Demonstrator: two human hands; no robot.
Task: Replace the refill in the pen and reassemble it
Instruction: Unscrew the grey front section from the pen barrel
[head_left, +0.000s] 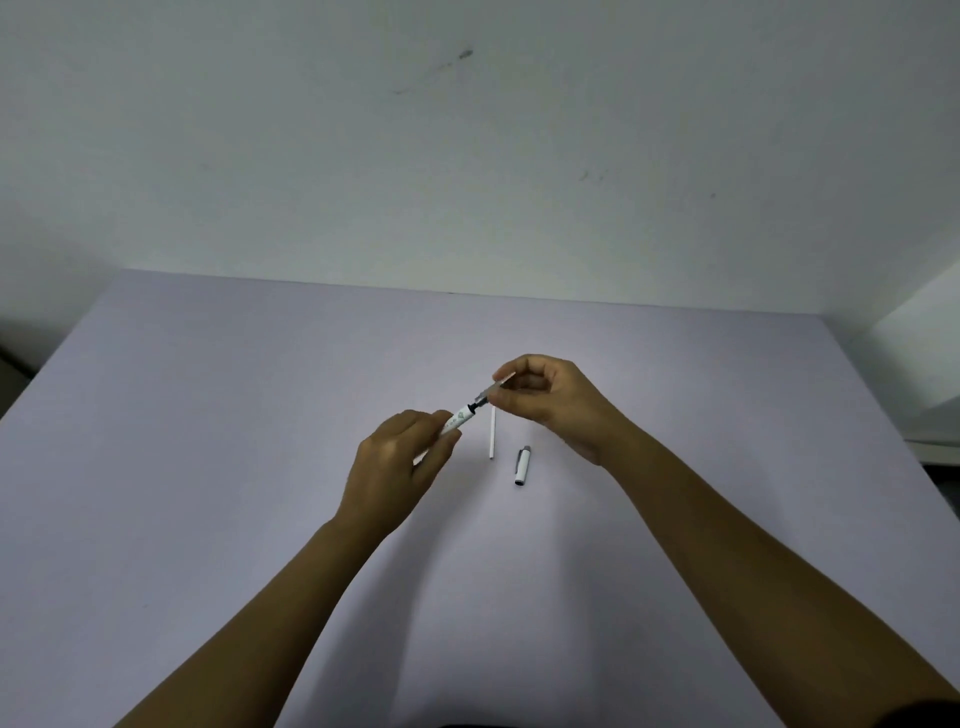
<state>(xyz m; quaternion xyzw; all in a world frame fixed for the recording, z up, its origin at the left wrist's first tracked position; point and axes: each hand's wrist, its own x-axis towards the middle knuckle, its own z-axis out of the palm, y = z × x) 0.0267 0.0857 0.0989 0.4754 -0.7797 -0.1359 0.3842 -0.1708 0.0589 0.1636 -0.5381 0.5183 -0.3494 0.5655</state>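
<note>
Pen barrel (457, 420) was up off the table, held between both your hands around the middle of the view, tilted so its tip end pointed toward 1 o'clock. White body with some small print on it, then a black collar, then the grey tip section (485, 396) sticking out past that. Your left hand (395, 467) was wrapped around the lower part of the barrel, fingers curled over it, so the back end was mostly hidden. Your right hand (545, 400) was pinching the grey tip section between thumb and fingertips, other fingers curled in loosely. Couldn't tell whether that tip piece was fully seated on the barrel or partway off.

Just at 5 o'clock from the tip, a thin white refill (492, 433) lay flat on the table, running almost straight toward you. Right beside that, at about 4 o'clock, the pen cap (522, 465) was lying on its side, white with a grey end, not touching the refill. All of it sat on a pale lavender tabletop (208, 415), with a plain white wall (467, 156) behind.
</note>
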